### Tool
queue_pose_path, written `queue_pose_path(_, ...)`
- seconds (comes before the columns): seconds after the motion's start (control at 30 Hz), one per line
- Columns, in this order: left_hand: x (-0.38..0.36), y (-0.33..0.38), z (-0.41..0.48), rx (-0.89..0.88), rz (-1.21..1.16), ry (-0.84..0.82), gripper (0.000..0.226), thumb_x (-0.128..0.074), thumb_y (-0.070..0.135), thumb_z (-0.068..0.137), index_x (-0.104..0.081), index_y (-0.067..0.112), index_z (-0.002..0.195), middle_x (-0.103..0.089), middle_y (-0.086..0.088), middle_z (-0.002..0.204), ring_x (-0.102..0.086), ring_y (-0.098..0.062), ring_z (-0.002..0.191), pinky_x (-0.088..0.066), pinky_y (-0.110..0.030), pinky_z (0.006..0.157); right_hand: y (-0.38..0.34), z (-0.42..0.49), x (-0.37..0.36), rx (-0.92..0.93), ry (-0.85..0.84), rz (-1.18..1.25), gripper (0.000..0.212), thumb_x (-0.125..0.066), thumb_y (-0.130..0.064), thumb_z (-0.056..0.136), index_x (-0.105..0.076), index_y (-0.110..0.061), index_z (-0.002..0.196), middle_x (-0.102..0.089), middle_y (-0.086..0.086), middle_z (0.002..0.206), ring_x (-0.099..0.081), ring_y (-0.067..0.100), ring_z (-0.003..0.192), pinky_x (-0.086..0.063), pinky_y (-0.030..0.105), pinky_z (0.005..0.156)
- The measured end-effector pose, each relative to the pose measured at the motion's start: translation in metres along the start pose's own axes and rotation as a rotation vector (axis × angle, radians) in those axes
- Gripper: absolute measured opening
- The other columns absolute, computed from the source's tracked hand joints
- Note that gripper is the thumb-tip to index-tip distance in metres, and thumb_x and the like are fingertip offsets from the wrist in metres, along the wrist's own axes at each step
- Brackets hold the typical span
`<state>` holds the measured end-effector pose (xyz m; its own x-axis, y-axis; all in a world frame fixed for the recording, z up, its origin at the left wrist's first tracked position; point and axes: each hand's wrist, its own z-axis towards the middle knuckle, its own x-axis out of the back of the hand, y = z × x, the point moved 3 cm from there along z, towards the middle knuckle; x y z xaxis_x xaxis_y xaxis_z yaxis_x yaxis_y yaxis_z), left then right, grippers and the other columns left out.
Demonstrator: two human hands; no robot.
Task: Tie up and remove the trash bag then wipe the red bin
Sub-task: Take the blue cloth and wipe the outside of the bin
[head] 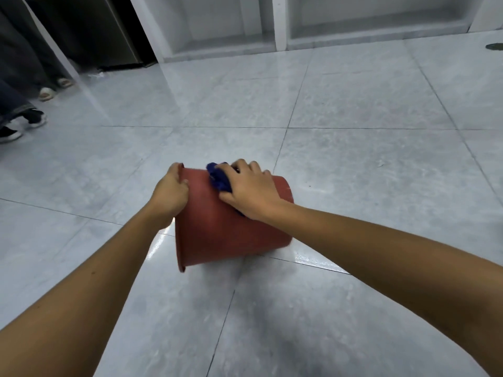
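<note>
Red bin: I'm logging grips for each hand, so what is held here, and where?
Left hand grips the tipped red bin at its open rim. Right hand presses a bunched blue cloth against the bin's outer side.

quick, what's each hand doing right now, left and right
Left hand: closed on the rim of the red bin, steadying it on its side.
Right hand: pressing a blue cloth against the bin's outer wall.
</note>
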<state>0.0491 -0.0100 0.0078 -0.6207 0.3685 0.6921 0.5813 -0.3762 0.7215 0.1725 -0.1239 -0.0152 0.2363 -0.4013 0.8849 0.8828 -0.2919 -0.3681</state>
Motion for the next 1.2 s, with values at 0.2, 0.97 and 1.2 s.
queue_pose_path(0.2, -0.001, 0.018, -0.024, -0.036, -0.265, -0.073, 0.063, -0.054, 0.014, 0.093, -0.023, 0.008, 0.147, -0.034, -0.003, 0.152, -0.042, -0.014, 0.131, -0.038, -0.028, 0.104, 0.038, -0.004, 0.0, -0.303, 0.086, 0.0, 0.051, -0.045, -0.052, 0.084, -0.044, -0.028, 0.129, -0.053, 0.007, 0.128, -0.046, 0.034, 0.115, -0.037, 0.044, 0.083)
queue_pose_path(0.97, -0.033, 0.039, -0.039, -0.374, 0.12, 0.002, 0.052, -0.035, 0.009, 0.098, -0.027, 0.029, 0.146, -0.055, 0.0, 0.128, -0.052, -0.007, 0.101, -0.037, -0.003, 0.081, 0.021, 0.039, 0.058, -0.221, 0.084, 0.487, 0.042, -0.046, -0.038, 0.09, -0.047, -0.017, 0.126, -0.058, 0.015, 0.114, -0.056, 0.038, 0.106, -0.049, 0.045, 0.085)
queue_pose_path(1.2, -0.015, 0.016, -0.029, -0.093, 0.047, 0.063, 0.045, -0.034, 0.015, 0.1, -0.03, 0.024, 0.144, -0.055, -0.008, 0.125, -0.052, -0.026, 0.107, -0.04, -0.033, 0.087, 0.084, 0.002, 0.002, -0.631, -0.062, 0.242, 0.045, -0.043, -0.039, 0.093, -0.039, -0.024, 0.135, -0.044, 0.012, 0.134, -0.039, 0.038, 0.122, -0.039, 0.044, 0.086)
